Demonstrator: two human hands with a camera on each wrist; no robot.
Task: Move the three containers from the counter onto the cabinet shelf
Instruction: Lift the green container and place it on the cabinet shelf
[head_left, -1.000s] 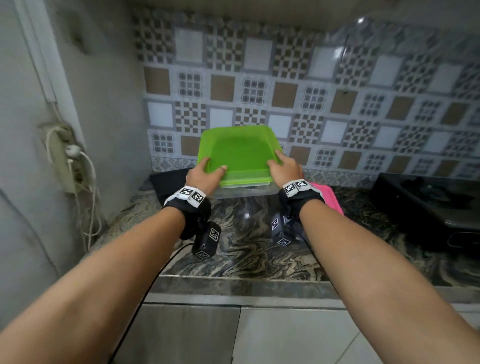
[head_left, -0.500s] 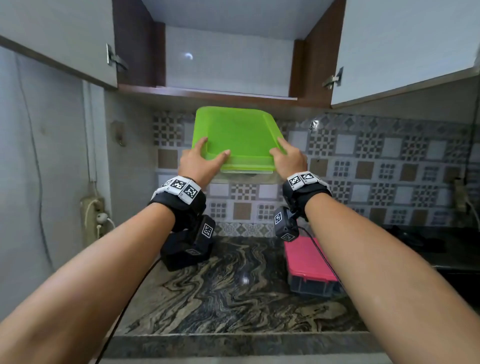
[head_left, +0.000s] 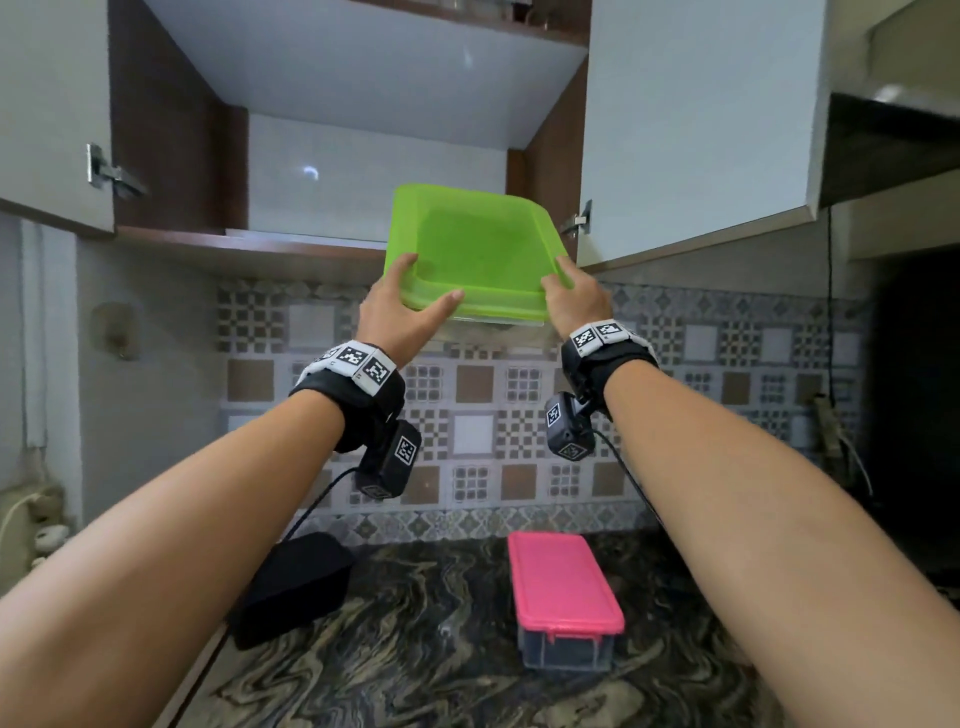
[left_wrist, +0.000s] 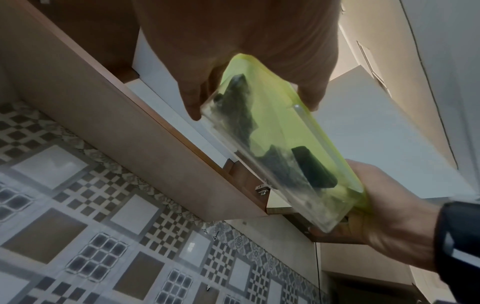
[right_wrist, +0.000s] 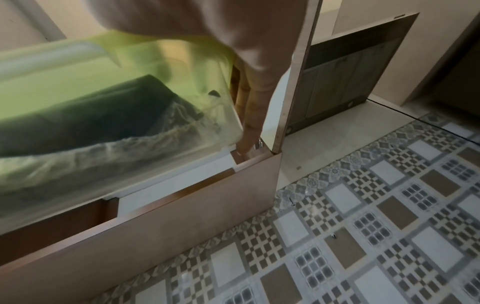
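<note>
1. Left cabinet door (head_left: 52, 104): I note it swung open at the far left, hinge exposed, well clear of the load. No action needed there.

2. Cabinet shelf (head_left: 249, 244): its front lip sits just below the container's far edge. I judge the load must stay above this lip before I push it inward.

3. Left hand (head_left: 402, 312): I have it wrapped round the near-left corner of the green-lidded container (head_left: 472, 254), thumb lying on the lid rim, fingers curled underneath the clear base. Grip is firm and closed on the corner.

4. Green-lidded container: held in the air at the shelf mouth, toward its right side, tilted with the far edge higher. The wrist views show dark items and a pale bag inside; I would level it so they do not slide.

5. Right hand (head_left: 574, 296): clamped on the near-right corner, thumb on top, fingers down the side wall.

6. Right cabinet door (head_left: 696, 124): just beside my right fingers. Risk: knuckles or the corner catching its hinge; I would shift slightly left.

7. Pink-lidded container (head_left: 563, 592): on the counter (head_left: 415, 649), awaiting its turn.
</note>
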